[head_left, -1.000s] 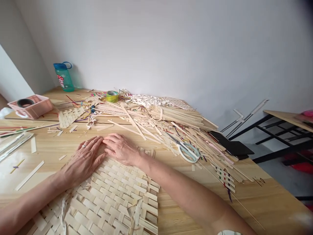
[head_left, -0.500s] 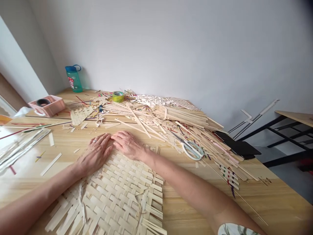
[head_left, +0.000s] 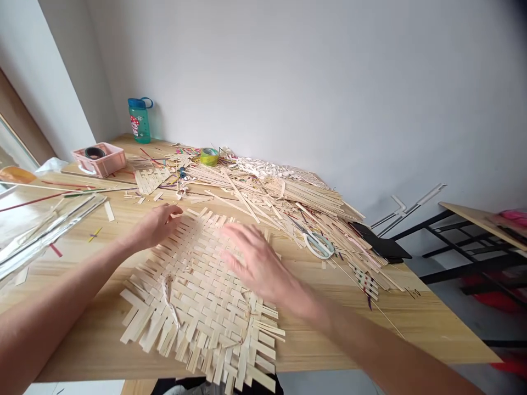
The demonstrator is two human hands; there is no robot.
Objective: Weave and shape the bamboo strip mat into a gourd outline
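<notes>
A pale mat woven of flat wooden or bamboo strips (head_left: 206, 285) lies on the table in front of me, its loose strip ends sticking out all round. A twisted cord (head_left: 171, 304) is on its left part. My left hand (head_left: 158, 225) is at the mat's upper left edge, fingers loosely curled with a gap between thumb and forefinger. Over the right half of the mat is my right hand (head_left: 257, 260), fingers extended and thumb apart, slightly blurred. It grips nothing I can see; whether it touches the mat is unclear.
White-handled scissors (head_left: 319, 245) lie right of the mat. Behind are heaped strips (head_left: 308, 197), a tape roll (head_left: 209, 157), a pink basket (head_left: 109, 159) and a teal bottle (head_left: 140, 125). A black flat object (head_left: 382, 241) rests near the table's right edge.
My hands were together, flat on the mat's far corner; they have moved apart. The right came back over the mat and the left curled at its left edge. The view has shifted.
</notes>
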